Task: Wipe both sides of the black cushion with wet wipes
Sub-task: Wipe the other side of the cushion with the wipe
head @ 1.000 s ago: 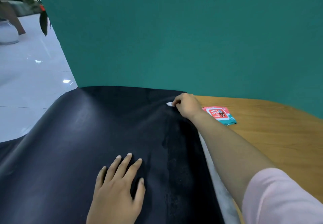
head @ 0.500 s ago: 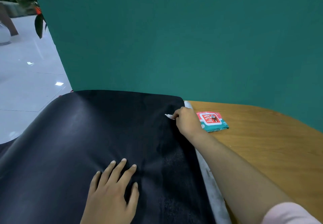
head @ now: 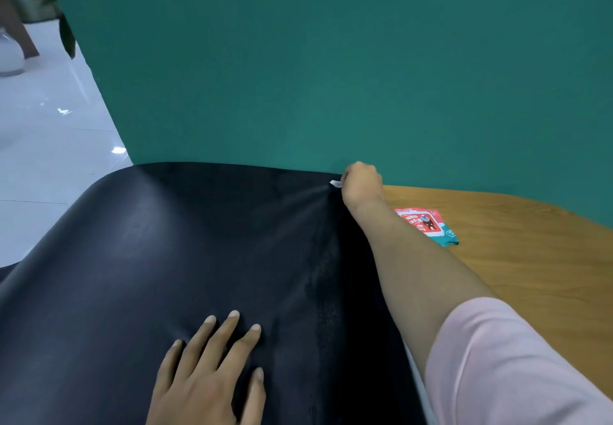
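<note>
Black cushion (head: 199,275): lies spread over the left part of the worktop (head: 530,258). Its far edge meets the green partition (head: 331,59), and its left portion curves downward toward the floor (head: 49,142).
Left hand (head: 212,375): rests palm-down on the near area of the cushion, fingers (head: 229,328) straight and spread, gripping nothing. Probable purpose: to pin the pliable sheet so wiping strokes do not drag or bunch it.
Right hand (head: 361,185): reaches to the far right corner of the cushion, arm fully extended, pink sleeve (head: 497,358) at the near edge of view. The fingers are curled tight around a wet wipe (head: 335,183).
Wet wipe: only a small white tip shows at the left of the fist, and it touches the cushion surface.
Surface condition: a darker, damp-looking band runs from near to far beneath the right forearm. Judged to be a strip already wiped.
Wipes pack (head: 428,225): flat on the bare wood just right of the forearm, within reach for a fresh sheet.
Progress: judged early. The upper face is only partly covered, and the underside is not exposed.
</note>
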`<state>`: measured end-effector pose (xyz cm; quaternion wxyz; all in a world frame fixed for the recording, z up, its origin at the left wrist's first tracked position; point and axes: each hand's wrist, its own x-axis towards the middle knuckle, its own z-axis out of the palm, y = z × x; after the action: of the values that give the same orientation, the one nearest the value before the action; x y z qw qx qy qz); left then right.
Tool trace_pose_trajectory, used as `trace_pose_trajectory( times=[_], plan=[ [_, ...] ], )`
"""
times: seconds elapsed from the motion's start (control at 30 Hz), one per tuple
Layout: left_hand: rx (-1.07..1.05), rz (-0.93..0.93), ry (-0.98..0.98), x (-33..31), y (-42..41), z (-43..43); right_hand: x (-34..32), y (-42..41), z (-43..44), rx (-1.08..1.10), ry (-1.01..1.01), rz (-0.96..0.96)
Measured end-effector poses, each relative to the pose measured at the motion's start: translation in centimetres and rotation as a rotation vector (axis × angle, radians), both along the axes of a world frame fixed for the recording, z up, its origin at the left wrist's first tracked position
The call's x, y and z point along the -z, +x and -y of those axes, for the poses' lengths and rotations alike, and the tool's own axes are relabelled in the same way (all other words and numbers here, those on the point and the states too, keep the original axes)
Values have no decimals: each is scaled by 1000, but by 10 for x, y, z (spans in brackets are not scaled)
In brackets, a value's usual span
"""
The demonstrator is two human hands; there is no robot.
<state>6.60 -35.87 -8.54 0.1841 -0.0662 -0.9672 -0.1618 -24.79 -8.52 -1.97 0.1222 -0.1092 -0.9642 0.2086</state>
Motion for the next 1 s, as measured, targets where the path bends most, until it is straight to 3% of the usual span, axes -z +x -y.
trace_pose_trajectory(
  times=[0.33, 0.53, 0.7, 1.0],
  plan=[
    [6, -32, -22, 0, -4, -1, 6, -27, -3, 68, -259, -55],
    [7, -37, -7, 0, -4, -2, -3, -23, 31, -185, -258, 66],
    [-2, -45, -7, 1, -3, -2, 11, -7, 60, -401, -184, 34],
    [-1, -55, 1, 1, -6, -5, 4, -29, -21, 51, -32, 23]
  ],
)
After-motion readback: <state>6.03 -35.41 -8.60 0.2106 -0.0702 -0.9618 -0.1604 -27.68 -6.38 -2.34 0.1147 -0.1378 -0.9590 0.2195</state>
